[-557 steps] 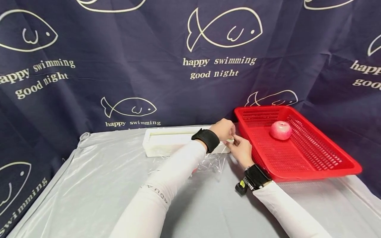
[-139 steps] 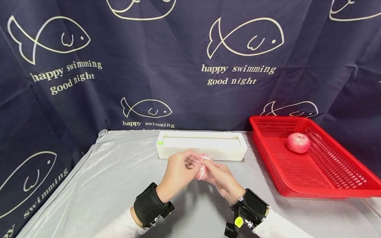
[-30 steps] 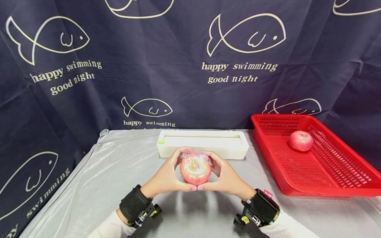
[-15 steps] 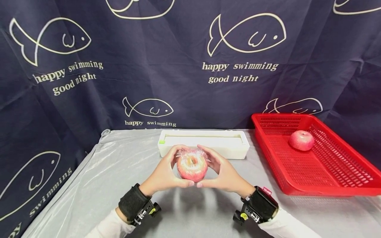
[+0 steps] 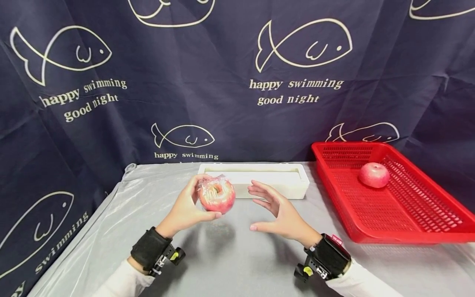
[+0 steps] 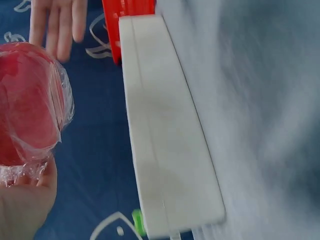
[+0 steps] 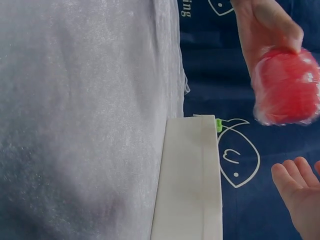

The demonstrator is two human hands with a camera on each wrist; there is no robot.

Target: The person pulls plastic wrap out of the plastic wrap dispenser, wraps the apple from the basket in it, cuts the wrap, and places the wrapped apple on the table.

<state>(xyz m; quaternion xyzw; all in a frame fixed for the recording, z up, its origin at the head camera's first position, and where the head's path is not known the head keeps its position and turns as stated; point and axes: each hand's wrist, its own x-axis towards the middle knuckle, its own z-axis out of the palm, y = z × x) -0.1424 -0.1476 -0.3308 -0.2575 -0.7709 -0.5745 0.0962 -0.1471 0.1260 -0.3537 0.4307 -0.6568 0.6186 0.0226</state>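
A red apple (image 5: 219,198) wrapped in clear plastic film is held up above the table by my left hand (image 5: 187,208), thumb below and fingers behind it. In the left wrist view the film on the apple (image 6: 30,105) bunches into wrinkles near the fingers. My right hand (image 5: 280,214) is apart from the apple, to its right, fingers spread and holding nothing. Behind both hands a long white cling film dispenser (image 5: 267,189) with a green tab stands on the table. The right wrist view shows the wrapped apple (image 7: 287,87) away from the right hand (image 7: 300,195).
A red plastic basket (image 5: 352,222) stands at the right of the grey-covered table (image 5: 237,264). One unwrapped-looking apple (image 5: 374,175) lies inside it. A dark blue curtain (image 5: 230,136) with fish drawings hangs behind the table.
Half a second ago both hands held the wrapped apple. Now the right hand has let go, and the left hand has carried the apple to the left. Much earlier, both hands were at the dispenser's right end.
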